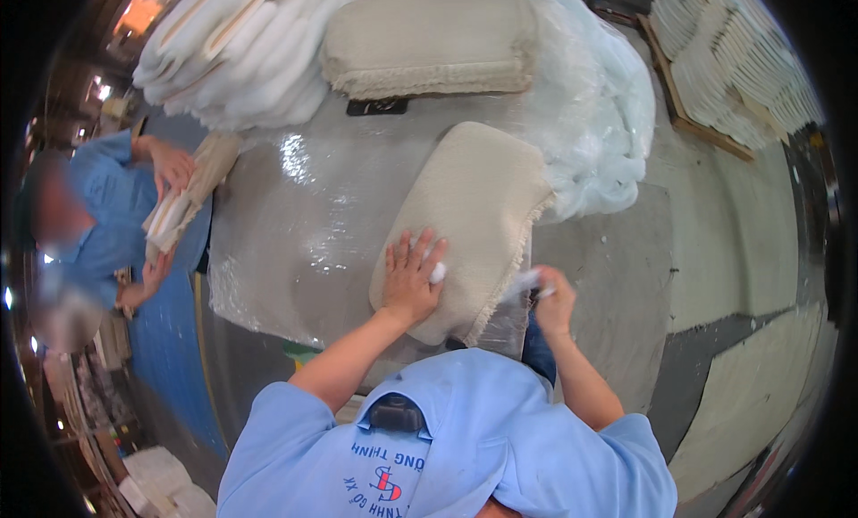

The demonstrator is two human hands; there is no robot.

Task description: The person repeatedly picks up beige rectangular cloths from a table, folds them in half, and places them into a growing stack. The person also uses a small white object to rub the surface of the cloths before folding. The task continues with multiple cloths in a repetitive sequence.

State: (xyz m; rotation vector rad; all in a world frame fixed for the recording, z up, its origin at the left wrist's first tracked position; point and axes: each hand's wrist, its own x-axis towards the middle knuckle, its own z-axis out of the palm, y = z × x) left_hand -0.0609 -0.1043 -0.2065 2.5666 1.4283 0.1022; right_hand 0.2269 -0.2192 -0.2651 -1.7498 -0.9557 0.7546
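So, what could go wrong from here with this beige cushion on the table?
The right hand seems to hold some blurred white stuff by the edge of the table, so a loose grip might let it drop to the floor. The ragged fringe along the cushion looks frayed; a tug there could unravel it further. The left hand lies on the cushion by a white lump, which might get knocked away.

A fabric piece [487, 183] lies on the near right portion of the surface [277, 241]. Behind it sits a fabric stack [429, 40], located between a padding pile [232, 53] on the left and a wrapped bundle [603, 107] on the right. A loaded pallet [686, 123] stands farther right. A co-worker [112, 183] is positioned left of the surface.
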